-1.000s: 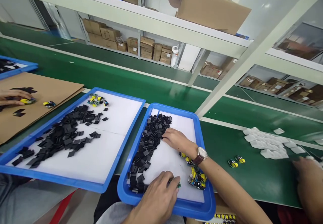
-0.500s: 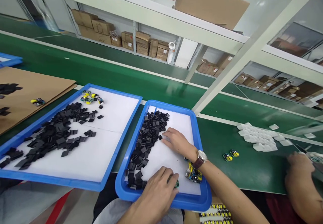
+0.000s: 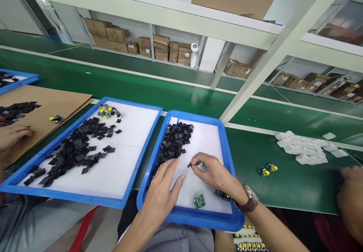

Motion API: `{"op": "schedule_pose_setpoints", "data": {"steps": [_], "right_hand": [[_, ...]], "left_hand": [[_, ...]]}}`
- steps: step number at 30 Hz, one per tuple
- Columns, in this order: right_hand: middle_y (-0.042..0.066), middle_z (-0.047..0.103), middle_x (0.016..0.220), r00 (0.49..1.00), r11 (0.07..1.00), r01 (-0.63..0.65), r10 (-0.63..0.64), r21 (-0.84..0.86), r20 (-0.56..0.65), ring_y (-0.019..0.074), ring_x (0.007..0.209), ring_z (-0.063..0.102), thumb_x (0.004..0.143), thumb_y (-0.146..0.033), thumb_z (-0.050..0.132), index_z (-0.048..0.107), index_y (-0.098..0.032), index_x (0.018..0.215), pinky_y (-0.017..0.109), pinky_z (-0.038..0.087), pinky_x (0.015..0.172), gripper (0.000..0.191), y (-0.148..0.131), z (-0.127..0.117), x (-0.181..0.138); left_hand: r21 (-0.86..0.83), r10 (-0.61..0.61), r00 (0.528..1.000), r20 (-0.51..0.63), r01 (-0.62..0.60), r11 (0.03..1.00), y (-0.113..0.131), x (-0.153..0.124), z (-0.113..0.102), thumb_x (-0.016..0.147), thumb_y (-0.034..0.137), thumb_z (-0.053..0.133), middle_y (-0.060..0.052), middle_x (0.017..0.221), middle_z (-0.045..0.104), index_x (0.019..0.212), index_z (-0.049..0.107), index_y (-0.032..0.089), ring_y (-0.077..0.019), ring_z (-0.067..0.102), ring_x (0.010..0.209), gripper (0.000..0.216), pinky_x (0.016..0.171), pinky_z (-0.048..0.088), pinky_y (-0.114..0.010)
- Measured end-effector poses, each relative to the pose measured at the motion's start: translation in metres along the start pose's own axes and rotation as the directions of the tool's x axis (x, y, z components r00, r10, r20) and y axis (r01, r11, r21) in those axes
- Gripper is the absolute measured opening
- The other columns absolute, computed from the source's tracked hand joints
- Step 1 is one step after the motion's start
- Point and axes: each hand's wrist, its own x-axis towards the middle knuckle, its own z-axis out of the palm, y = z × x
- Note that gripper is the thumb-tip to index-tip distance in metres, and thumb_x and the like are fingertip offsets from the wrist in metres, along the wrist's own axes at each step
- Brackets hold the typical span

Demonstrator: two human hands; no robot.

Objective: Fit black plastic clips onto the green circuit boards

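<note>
My right hand (image 3: pixel 211 168), with a wristwatch on its wrist, pinches a small black square piece (image 3: pixel 189 165) between thumb and fingertips. It hovers over the white bottom of the right blue tray (image 3: pixel 230 165). Thumb and fingers apart, my left hand (image 3: pixel 164 185) is open and holds nothing, beside a heap of black square pieces (image 3: pixel 176 136). A small green circuit board (image 3: pixel 199 201) lies on the tray bottom between my hands. Several boards with yellow parts (image 3: pixel 222 195) are partly hidden beneath my right wrist.
Another blue tray (image 3: pixel 129 168) to the left holds black pieces and boards. Cardboard (image 3: pixel 65 97) lies beyond it, with another person's hand (image 3: pixel 14 134) on it. Two boards (image 3: pixel 268 169) and white plastic pieces (image 3: pixel 303 146) sit on the green table at right. A post (image 3: pixel 249 89) rises behind my tray.
My left hand has let go of the circuit board, which now lies in the tray, and has opened. My right hand has lifted a black piece from the heap and moved toward me.
</note>
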Motion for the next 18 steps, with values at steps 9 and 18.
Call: {"op": "schedule_pose_setpoints", "data": {"steps": [9,18], "right_hand": [[0.004,0.074,0.095,0.996,0.977,0.057,-0.041,0.203,-0.081,0.0191,0.089,0.070,0.097,-0.015,0.063,0.071,-0.023,0.102,0.035,0.056,0.084,0.011,-0.031,-0.009,-0.038],[0.002,0.072,0.083,0.986,0.879,-0.036,0.109,0.476,-0.127,0.0168,0.075,0.068,0.095,-0.021,0.069,0.071,-0.022,0.090,0.031,0.059,0.070,0.006,-0.034,0.013,-0.056]], "left_hand": [[-0.354,0.115,0.991,0.065,-0.085,0.931,0.028,0.011,-0.003,0.104,0.014,0.056,-0.007,0.102,0.075,0.113,0.072,0.021,-0.0184,0.073,0.093,0.020,0.084,0.061,-0.031],[-0.458,-0.046,0.998,0.049,0.063,0.887,0.037,-0.003,0.003,0.092,0.009,0.065,-0.001,0.084,0.075,0.090,0.071,0.020,-0.0146,0.072,0.077,0.013,0.073,0.057,-0.025]]}}
